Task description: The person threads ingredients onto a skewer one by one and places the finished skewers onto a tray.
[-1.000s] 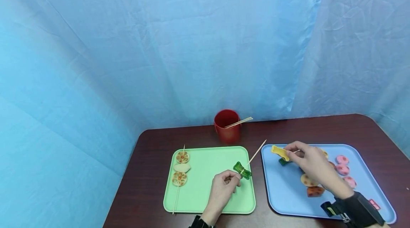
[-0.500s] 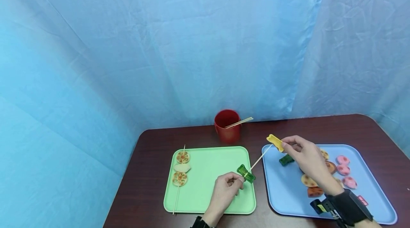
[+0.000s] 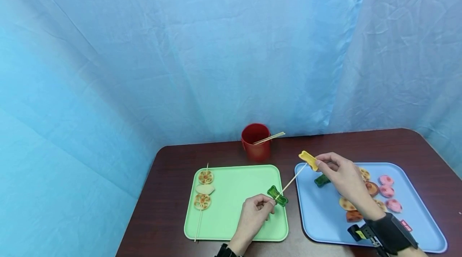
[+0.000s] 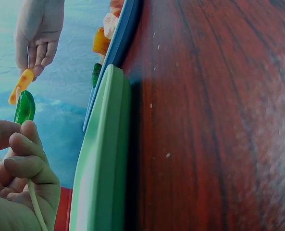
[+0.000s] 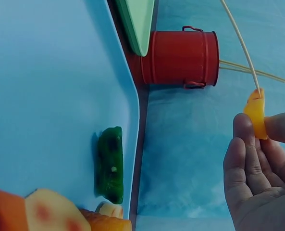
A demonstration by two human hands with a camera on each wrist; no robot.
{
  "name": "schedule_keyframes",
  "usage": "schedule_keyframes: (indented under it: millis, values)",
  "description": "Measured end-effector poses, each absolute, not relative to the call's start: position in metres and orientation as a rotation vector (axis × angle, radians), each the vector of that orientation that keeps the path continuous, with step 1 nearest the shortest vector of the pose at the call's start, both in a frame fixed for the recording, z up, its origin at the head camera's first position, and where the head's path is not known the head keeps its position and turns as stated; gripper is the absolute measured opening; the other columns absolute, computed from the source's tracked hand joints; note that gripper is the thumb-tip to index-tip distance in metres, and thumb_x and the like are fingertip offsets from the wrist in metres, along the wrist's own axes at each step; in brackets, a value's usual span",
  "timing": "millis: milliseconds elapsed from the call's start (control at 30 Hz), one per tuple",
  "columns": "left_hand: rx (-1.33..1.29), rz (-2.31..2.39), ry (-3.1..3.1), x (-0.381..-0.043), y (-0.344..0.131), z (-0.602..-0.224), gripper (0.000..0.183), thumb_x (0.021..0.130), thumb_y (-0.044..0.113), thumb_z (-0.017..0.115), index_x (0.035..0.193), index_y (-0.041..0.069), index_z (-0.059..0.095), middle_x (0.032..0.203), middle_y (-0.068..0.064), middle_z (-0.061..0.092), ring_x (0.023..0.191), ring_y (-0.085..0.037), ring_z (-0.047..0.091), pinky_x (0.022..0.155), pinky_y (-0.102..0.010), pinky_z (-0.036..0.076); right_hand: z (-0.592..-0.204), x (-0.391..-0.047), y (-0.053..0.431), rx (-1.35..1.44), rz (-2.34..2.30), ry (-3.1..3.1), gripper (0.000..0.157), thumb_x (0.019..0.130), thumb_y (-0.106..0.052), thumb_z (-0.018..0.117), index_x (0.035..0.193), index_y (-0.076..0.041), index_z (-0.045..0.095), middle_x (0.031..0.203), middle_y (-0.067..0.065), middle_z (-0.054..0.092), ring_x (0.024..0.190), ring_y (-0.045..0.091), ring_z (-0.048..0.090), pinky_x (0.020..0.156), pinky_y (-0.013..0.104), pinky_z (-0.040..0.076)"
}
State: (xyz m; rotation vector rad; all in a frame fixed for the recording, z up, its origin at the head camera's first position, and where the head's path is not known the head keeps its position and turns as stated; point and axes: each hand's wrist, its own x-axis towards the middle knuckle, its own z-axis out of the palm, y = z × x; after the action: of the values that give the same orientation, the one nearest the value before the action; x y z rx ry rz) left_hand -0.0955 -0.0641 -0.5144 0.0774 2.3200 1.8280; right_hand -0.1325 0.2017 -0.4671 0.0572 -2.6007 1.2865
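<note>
My left hand (image 3: 252,215) grips a thin wooden skewer (image 3: 294,178) above the right part of the green tray. A green pepper piece (image 3: 277,196) is threaded on it, right at my left fingertips. Between thumb and fingers, my right hand (image 3: 348,181) pinches a yellow pepper piece (image 3: 308,159) over the far left corner of the blue tray. The skewer's tip meets the yellow piece, as the right wrist view shows with the pepper (image 5: 256,115) against the stick. In the left wrist view the green piece (image 4: 25,107) sits just below the yellow one.
On the green tray (image 3: 234,233) lies a skewer with two lotus root slices (image 3: 202,201) and a pale piece between. The blue tray (image 3: 321,229) holds another green piece (image 3: 322,180), pink pieces (image 3: 387,191) and other play food. A red bucket (image 3: 258,152) with sticks stands behind.
My right hand has lifted the yellow pepper piece up and left from over the blue tray to the skewer's tip. The left hand has shifted slightly right with the skewer.
</note>
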Motion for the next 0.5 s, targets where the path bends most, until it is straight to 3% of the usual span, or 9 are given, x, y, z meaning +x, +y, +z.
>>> schedule_keyframes:
  millis: [500]
  values:
    - [0.066, 1.806, 2.331, -0.0955, -0.0622, -0.5124, 0.017, 0.086, 0.021, 0.066, 0.085, 0.005, 0.074, 0.064, 0.003, 0.064, 0.048, -0.004, 0.048, 0.044, -0.016, 0.032, -0.4683, -0.1303, 0.1983, 0.103, 1.233, -2.615, 0.033, 0.094, -0.042, 0.057, 0.107, -0.014, 0.067, 0.09, 0.0, 0.069, 0.077, 0.016, 0.066, 0.057, 0.024, 0.051]
